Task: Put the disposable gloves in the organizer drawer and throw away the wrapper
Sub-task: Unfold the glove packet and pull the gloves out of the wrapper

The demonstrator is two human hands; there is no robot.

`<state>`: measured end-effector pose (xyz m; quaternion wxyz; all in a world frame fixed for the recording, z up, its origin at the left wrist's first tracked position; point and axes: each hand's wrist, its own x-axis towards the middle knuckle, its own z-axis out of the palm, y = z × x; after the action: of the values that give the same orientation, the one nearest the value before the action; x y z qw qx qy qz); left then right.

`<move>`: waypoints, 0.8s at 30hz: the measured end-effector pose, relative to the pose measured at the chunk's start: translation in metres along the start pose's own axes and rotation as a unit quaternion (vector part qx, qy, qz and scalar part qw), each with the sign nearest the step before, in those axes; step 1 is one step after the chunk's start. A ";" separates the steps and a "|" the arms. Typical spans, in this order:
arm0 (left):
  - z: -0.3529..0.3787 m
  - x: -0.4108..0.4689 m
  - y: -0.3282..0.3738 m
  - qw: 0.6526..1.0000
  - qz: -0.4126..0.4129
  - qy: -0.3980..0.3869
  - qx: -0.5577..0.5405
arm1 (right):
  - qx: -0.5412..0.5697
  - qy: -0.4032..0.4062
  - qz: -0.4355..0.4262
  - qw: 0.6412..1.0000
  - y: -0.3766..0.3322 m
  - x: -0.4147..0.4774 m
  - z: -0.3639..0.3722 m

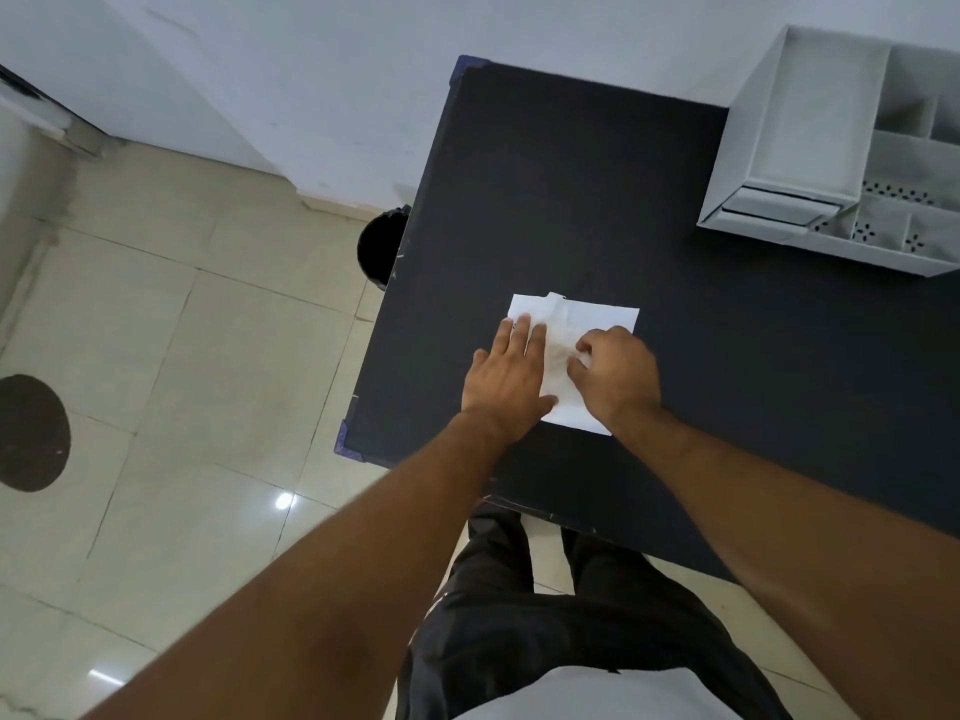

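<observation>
Black and wide, the surface (545, 200) carries a white organizer (810, 148) at two o'clock and a white wrapper (587, 319) near its front edge. A dark bin (376, 246) stands on the floor at nine o'clock of the surface. The left hand (506, 376) lies spread flat, pinning the wrapper; it should press firmly while the right hand (615, 374), its grip pinching the packet's middle, peels gently. Any gloves are hidden inside, the drawer's front is hard to read, and the organizer is cut off at the right.

Bare table (545, 210) lies open between the white packet (597, 324) and the organizer (810, 148).
</observation>
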<state>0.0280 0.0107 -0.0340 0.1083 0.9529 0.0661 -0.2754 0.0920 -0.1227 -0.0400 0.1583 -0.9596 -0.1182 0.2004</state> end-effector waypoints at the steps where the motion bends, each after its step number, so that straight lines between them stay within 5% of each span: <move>1: 0.000 0.001 0.001 1.000 0.001 -0.004 0.001 | 0.003 0.001 0.007 1.000 0.001 0.001 0.001; 24: 0.006 0.008 0.002 1.000 -0.006 0.001 0.000 | -0.029 0.000 -0.060 0.998 0.005 0.001 0.002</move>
<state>0.0319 0.0079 -0.0428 0.1065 0.9529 0.0718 -0.2749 0.0928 -0.1270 -0.0436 0.1423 -0.9548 -0.1817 0.1874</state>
